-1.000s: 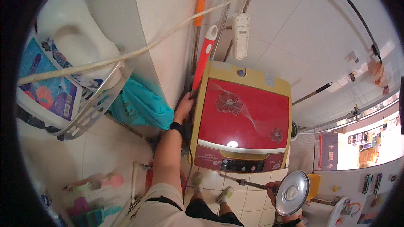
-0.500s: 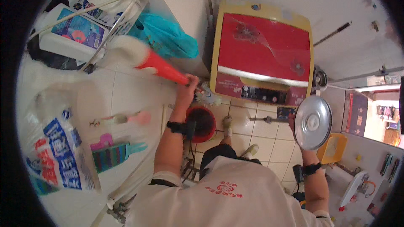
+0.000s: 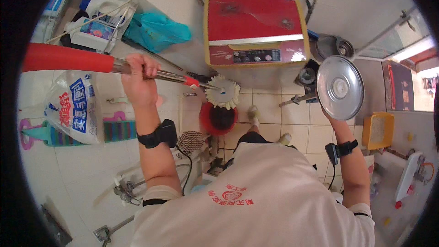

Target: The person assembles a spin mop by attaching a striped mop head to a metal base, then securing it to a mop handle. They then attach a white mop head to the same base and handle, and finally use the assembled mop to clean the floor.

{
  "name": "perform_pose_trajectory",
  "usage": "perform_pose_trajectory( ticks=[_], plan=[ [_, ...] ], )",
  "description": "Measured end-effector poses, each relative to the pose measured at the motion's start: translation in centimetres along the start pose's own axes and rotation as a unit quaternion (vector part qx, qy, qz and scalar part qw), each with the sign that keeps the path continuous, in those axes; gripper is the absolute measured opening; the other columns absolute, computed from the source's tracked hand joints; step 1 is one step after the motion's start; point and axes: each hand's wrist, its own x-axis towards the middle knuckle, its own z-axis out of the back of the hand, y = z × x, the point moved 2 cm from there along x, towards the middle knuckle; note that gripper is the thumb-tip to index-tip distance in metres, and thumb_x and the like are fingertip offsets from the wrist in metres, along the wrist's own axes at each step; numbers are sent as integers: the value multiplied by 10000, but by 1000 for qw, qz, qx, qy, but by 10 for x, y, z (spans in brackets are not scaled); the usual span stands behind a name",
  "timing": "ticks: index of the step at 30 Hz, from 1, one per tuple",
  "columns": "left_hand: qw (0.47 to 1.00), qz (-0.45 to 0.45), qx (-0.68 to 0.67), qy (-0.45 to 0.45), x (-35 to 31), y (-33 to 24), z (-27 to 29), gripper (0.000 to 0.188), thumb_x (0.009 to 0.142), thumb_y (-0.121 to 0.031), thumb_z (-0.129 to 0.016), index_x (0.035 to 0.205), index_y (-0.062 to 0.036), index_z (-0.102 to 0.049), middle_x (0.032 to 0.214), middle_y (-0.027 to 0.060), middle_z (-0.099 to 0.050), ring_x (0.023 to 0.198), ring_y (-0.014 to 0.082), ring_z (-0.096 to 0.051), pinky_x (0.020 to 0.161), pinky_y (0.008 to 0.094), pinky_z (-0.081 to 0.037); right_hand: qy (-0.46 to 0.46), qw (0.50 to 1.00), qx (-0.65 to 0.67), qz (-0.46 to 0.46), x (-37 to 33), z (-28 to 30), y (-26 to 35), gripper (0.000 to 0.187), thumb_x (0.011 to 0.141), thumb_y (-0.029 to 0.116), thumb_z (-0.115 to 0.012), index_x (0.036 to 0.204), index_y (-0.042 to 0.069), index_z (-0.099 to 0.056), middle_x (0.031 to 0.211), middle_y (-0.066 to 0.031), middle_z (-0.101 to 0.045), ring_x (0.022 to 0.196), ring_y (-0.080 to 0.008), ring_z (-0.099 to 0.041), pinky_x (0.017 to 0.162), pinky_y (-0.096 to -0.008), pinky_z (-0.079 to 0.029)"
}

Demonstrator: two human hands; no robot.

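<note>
My left hand (image 3: pixel 139 72) is closed around the metal pole of a mop (image 3: pixel 118 66), just past its thick red grip. The mop's round cream fringed head (image 3: pixel 222 92) hangs over the back rim of a red bucket (image 3: pixel 204 118) on the floor; whether they touch I cannot tell. On the right, a round silver metal lid (image 3: pixel 339 88) is held up by my right hand (image 3: pixel 330 115). That hand is mostly hidden behind the lid, with its fingers out of sight. A short pole (image 3: pixel 297 99) runs toward the lid's left edge.
Ahead stands a red and yellow washing machine (image 3: pixel 251 23). At left are a rack with detergent bottles (image 3: pixel 93 32), a teal bag (image 3: pixel 157 32) and a plastic package (image 3: pixel 75 110) on the wall side. A yellow basin (image 3: pixel 378 130) and a white sink (image 3: pixel 408 176) are at right.
My left hand has moved left and up, and now grips the metal pole instead of the red handle's end. The lid has risen slightly. The whole view has shifted.
</note>
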Motion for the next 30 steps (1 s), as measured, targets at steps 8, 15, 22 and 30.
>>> perform_pose_trajectory(
  ticks=[8,15,22,30],
  plan=[
    [994,31,-19,107,-36,-12,-116,308,1086,-324,-524,893,-89,-475,702,18,-402,644,146,-408,646,342,-421,-66,970,-179,153,-50,60,-42,691,915,237,-744,1516,73,-447,1548,-132,-468,1412,-259,-457,1211,-412,-332],
    [982,101,-58,145,-53,51,-182,246,1062,-244,-579,897,-78,-506,701,17,-445,656,144,-463,680,353,-478,-102,985,-139,5,-63,124,-38,350,935,280,-748,1161,45,-623,808,-24,-532,699,-133,-486,643,-313,-408],
    [950,208,-69,224,-92,156,-238,215,1067,-183,-535,882,-76,-521,755,27,-501,761,169,-536,864,394,-506,-115,977,-37,-178,-92,174,-13,309,951,310,-740,870,21,-668,670,-6,-628,529,-84,-545,496,-268,-448],
    [906,247,79,334,-180,269,-277,224,1065,-231,-568,941,-59,-637,965,30,-674,944,140,-611,933,317,-480,-152,955,-224,-121,-128,206,-2,324,954,307,-745,808,29,-668,627,8,-607,500,-77,-511,477,-262,-421]
  ],
)
